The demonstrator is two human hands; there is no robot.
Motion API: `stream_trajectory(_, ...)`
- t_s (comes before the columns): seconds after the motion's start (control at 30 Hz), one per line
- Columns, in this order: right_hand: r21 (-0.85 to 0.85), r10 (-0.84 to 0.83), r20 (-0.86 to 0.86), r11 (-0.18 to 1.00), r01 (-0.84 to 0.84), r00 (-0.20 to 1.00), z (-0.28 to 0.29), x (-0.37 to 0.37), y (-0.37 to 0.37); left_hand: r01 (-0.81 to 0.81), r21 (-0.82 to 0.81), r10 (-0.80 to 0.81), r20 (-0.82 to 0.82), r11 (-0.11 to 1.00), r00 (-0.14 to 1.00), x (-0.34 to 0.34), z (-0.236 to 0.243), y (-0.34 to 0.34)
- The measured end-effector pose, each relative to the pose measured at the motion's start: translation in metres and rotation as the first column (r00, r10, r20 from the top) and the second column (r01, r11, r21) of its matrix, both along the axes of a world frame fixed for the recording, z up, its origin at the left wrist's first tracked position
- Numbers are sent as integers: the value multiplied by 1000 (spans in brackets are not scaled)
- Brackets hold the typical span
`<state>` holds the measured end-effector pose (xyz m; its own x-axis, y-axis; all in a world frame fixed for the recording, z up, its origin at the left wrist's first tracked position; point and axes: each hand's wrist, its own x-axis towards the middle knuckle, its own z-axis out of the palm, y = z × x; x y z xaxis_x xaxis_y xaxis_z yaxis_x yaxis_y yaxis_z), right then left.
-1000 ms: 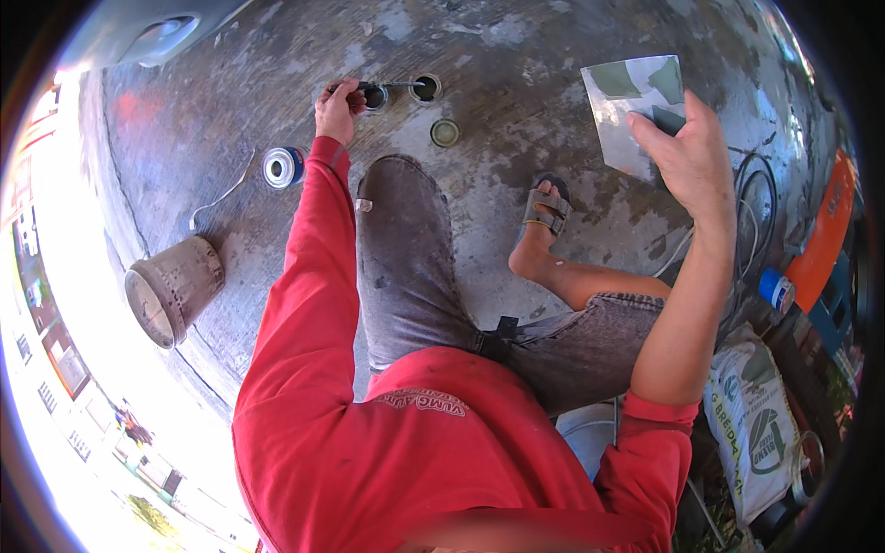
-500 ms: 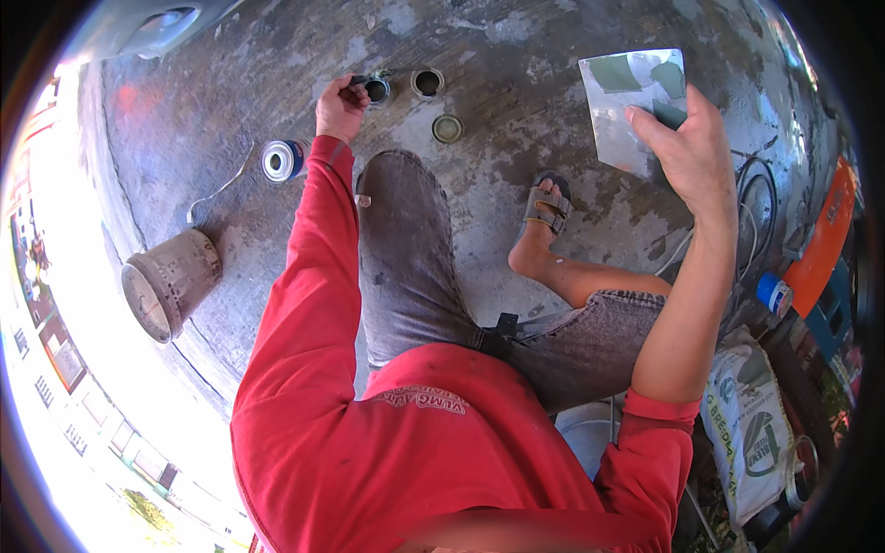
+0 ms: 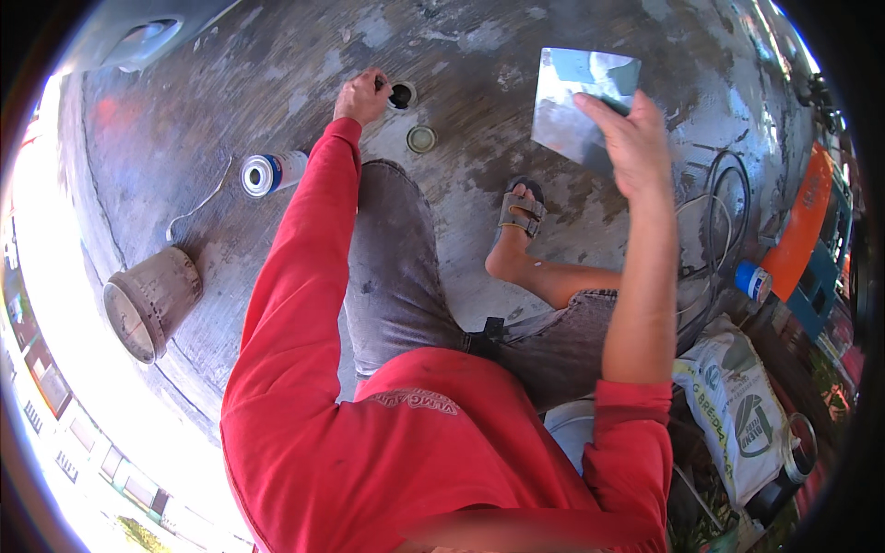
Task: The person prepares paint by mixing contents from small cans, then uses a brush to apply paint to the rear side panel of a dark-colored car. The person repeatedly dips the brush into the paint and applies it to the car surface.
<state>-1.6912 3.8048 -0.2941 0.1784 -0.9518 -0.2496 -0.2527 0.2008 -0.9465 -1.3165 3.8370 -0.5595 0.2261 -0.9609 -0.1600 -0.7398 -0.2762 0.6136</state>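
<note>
My left hand (image 3: 362, 98) reaches out to the small open cans on the floor, its fingers pinched together. A small dark bit shows at the fingertips, but what it belongs to is hidden. Just beside the fingers stands an open can (image 3: 403, 95) with dark contents. Nearer to me lies a round, shallow lid or tin (image 3: 421, 139) with a greenish inside. In my right hand (image 3: 629, 138) is a flat metal plate (image 3: 562, 120), the thumb on its upper face. Grey-green patches of paste lie along its far edge.
A blue-and-white can (image 3: 274, 173) sits near my left forearm. Further left a dirty bucket (image 3: 152, 304) lies tipped over. On the right are coiled cables (image 3: 728, 207), a blue can (image 3: 753, 280), an orange panel (image 3: 800, 226) and a printed sack (image 3: 737, 405).
My left hand has moved right and forward, now covering the left can and the dark thing it held. The plate has shifted left and tilted in my right hand. The whole view has shifted slightly.
</note>
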Motion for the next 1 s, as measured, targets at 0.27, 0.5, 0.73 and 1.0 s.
stream_trajectory(0.27,503,-521,334,803,319,785,-112,49,1,-49,-35,49,17,998,999,-11,9,-18)
stream_trajectory(0.5,686,-699,365,648,330,615,-222,104,57,24,-121,-7,139,992,990,2,14,-1)
stream_trajectory(0.73,722,-723,367,618,311,586,-256,124,61,-201,-6,189,-305,980,933,20,8,18)
stream_trajectory(1.0,716,-681,413,654,247,605,-260,147,51,-536,72,381,-783,841,492,46,31,42)
